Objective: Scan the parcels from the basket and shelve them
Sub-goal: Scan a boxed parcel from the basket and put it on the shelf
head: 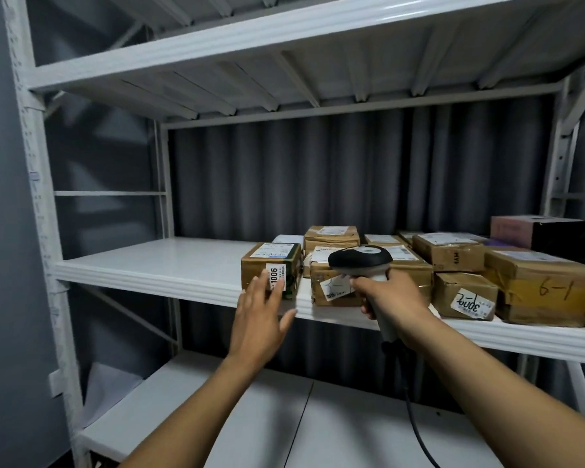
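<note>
Clutching the grey plastic scanner (pixel 360 260) in your right hand (pixel 392 298), you held your flat left hand (pixel 255 319) at the brown cardboard parcel (pixel 260 261).

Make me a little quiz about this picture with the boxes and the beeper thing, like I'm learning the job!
1. True or false: the right hand grips the scanner.
2. Which number is on the label of the box just in front of the left hand? A) 1006 B) 2540 C) 7713
3. Fill the gap: the big brown box further right has "6-__" handwritten on its front.

Key: 1 true; 2 A; 3 the number 1.
</note>
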Demonstrator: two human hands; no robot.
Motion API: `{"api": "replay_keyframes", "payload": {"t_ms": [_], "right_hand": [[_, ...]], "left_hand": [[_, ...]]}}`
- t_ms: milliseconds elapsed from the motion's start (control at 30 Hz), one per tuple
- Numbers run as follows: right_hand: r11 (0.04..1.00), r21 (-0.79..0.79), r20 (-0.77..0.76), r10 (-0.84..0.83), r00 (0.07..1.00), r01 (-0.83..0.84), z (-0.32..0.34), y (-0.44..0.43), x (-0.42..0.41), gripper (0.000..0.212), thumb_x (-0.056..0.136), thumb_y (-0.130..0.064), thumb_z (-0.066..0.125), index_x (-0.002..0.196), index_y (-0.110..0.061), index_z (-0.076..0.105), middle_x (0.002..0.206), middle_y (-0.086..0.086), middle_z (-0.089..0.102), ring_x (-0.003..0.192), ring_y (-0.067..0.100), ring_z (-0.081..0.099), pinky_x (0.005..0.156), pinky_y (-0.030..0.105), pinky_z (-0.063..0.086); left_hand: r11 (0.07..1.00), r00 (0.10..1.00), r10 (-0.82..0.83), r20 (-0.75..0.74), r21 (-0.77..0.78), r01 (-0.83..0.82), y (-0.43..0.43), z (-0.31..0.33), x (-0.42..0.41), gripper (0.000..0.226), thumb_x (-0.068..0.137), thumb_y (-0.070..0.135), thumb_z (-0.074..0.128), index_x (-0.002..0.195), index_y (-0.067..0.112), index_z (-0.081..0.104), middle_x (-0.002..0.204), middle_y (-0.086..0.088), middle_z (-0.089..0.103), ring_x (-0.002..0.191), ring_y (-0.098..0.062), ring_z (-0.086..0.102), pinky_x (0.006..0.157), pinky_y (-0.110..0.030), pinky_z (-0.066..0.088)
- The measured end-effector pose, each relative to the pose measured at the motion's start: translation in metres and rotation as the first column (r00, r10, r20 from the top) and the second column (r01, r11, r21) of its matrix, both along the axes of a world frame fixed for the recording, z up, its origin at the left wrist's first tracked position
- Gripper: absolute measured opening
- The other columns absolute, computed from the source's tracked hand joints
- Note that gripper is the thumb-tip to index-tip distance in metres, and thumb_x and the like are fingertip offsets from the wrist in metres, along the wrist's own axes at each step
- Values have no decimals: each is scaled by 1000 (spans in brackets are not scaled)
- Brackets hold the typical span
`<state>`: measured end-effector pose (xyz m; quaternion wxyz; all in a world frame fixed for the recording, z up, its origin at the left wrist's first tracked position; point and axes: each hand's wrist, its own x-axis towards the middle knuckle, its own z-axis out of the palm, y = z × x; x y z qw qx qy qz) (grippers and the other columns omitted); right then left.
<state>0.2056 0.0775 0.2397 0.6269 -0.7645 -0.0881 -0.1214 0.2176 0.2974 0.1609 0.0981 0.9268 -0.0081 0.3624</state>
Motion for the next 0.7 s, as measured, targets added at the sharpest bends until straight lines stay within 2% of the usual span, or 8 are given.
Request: {"api": "replay_keyframes", "payload": {"t_ms": [100,333,467,700], "right_hand": [[1000,-8,-3,-9,1000,9,-2,0,4,20,81,-21,73,87,-3,66,60,7,62,47,20,57,50,29,46],[997,-75,-1,-6,1000,6,-3,-5,10,14,82,-20,72,82,-8,64,61,7,62,47,18,57,48,27,45],[994,-108,-4,-1,1000,0,-4,-6,13,13,83,-20,71,85,-8,65,63,6,63,48,17,58,49,27,47],[991,-131,-30,22,999,-26,-7,-16,-3,18,83,-22,72,89,-7,64,74,10,68,50,19,59,51,28,48]], "left_hand": [[998,985,53,-166,34,-48,3,8,15,74,95,60,35,155,25,9,162,-9,-10,149,-28,0,120,-45,12],[990,889,126,-441,113,-84,14,32,55,87,88,75,30,154,29,-4,159,-2,-23,149,-29,-7,117,-53,6],[988,861,123,-493,141,-61,13,36,66,93,85,77,32,155,28,-5,159,-1,-23,149,-30,-8,117,-56,6],[990,875,109,-472,127,-55,2,42,37,94,86,73,39,155,22,1,161,0,-16,149,-27,-4,117,-53,9]]}}
